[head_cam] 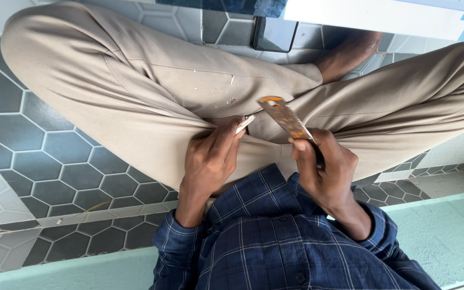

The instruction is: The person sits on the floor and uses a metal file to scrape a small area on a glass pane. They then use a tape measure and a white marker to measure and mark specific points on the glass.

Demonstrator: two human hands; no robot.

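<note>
Okay, I see the left hand point(210, 158) curled over the lap, fingers pinched shut on a small pale stick point(245, 123), while the right hand point(326, 169) is fisted around the handle of a rusty flat blade point(284, 118) that angles up-left toward that stick. Beige trousers point(151, 86) span the middle. A dark phone point(274, 33) lies far on the hexagon tile floor point(38, 161), with open tiles left.

Navy checked shirt sleeves point(275, 236), buttoned front, beige trousers point(151, 91), bare foot point(350, 51)
</note>
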